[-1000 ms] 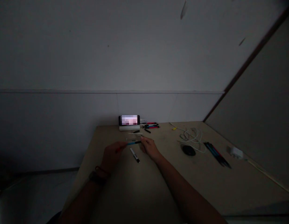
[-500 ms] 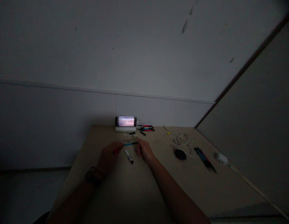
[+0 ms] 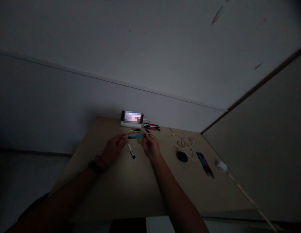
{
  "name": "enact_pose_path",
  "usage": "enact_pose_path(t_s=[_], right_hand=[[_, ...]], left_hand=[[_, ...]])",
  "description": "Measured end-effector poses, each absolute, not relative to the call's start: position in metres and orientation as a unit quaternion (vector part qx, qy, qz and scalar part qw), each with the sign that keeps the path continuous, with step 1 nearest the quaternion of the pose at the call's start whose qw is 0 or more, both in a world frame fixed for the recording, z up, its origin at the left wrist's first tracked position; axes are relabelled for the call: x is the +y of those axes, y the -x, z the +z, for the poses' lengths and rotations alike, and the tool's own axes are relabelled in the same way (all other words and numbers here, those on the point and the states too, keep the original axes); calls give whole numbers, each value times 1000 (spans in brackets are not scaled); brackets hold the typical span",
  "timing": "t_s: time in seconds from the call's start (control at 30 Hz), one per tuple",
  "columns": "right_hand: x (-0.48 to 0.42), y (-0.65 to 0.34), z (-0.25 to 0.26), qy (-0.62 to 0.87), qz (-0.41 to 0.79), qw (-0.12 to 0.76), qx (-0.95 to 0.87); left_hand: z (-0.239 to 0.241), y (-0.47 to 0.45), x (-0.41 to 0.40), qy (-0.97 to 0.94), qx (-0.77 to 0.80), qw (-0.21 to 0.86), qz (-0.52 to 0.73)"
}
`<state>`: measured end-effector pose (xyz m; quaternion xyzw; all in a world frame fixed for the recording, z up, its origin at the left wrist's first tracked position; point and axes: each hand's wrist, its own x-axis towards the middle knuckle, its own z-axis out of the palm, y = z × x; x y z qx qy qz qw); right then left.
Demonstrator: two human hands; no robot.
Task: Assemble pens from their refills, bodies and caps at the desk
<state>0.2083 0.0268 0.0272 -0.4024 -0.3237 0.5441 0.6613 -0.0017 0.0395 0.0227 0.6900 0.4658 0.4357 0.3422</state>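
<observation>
My right hand [image 3: 151,147] is closed on the dark end of a blue pen [image 3: 137,136], which lies nearly level above the table. My left hand [image 3: 114,146] is closed around a slim red piece [image 3: 119,140], mostly hidden by the fingers. Its fingertips are at the left end of the blue pen; I cannot tell whether they grip it too. Just below, between the hands, a white and black pen or marker [image 3: 131,151] lies on the table. Small dark parts [image 3: 147,130] lie behind the hands.
A phone [image 3: 132,116] with a lit screen leans on a white block [image 3: 131,124] by the wall. Beside it are several pens [image 3: 152,127]. To the right are a white cable [image 3: 188,144], a black mouse [image 3: 181,156], more pens [image 3: 205,165] and a white plug [image 3: 222,166].
The camera has tilted, so the table looks turned and sits higher in view. Both hands still hold the pieces, with the blue pen raised slightly and more of its left end showing.
</observation>
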Motion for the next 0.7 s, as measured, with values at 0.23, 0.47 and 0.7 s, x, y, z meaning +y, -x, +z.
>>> enact_pose_path(t_s=[0.23, 0.47, 0.7], right_hand=[[38, -263, 30, 594, 169, 726, -302], [46, -261, -7, 700, 94, 549, -447], [60, -271, -22, 709, 79, 480, -511]], left_hand=[[22, 3, 41, -653, 492, 383, 430], [25, 0, 37, -646, 429, 448, 444], [24, -4, 32, -664, 385, 445, 462]])
